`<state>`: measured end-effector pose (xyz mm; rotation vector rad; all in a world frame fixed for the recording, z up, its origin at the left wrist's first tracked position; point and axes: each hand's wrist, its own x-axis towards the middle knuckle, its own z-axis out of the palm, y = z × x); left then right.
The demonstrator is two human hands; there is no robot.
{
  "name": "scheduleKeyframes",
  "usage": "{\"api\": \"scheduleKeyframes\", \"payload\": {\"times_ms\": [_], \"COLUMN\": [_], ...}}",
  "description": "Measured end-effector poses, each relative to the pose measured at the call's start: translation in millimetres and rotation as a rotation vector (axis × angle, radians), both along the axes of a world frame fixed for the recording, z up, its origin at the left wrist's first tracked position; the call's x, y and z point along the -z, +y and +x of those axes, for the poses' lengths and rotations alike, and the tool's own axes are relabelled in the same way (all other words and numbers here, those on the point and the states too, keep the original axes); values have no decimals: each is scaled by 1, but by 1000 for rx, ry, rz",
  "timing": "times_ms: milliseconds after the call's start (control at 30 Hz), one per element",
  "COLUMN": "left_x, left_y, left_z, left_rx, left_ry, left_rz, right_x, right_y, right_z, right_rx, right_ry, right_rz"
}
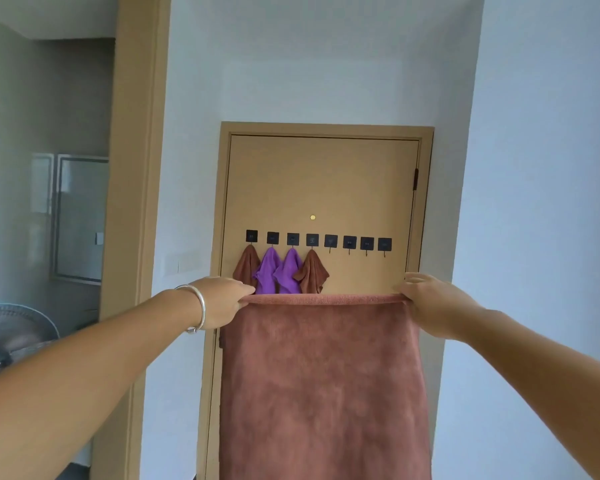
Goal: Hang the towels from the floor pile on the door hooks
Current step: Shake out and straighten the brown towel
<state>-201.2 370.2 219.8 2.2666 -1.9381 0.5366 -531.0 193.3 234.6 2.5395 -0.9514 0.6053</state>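
I hold a large pinkish-brown towel (323, 382) spread flat in front of the tan door (323, 188). My left hand (222, 299) pinches its top left corner and my right hand (430, 299) pinches its top right corner. A row of several black hooks (349, 242) runs across the door. The left hooks carry small towels: a brown one (246, 266), two purple ones (278, 271) and another brown one (313, 271). The hooks on the right of the row are bare. The floor pile is out of sight.
White walls (534, 202) flank the door. A tan door frame (136, 168) stands at the left, with a glass panel (80, 216) beyond it. A fan (11, 327) sits low at the left edge.
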Motion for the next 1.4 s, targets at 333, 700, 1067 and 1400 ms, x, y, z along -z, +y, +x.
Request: {"api": "scheduleKeyframes", "payload": {"times_ms": [333, 700, 1067, 1400], "left_x": [6, -7, 16, -2], "left_y": [-128, -297, -454, -605], "left_z": [46, 75, 148, 242], "left_rx": [-35, -51, -5, 149], "left_ry": [16, 55, 28, 10], "left_rz": [39, -12, 19, -86], "right_x": [9, 1, 24, 3], "right_y": [-155, -336, -462, -579], "right_z": [64, 97, 144, 225], "right_rx": [1, -43, -6, 161], "right_ry": [33, -40, 5, 9], "right_rz": [14, 70, 121, 73]}}
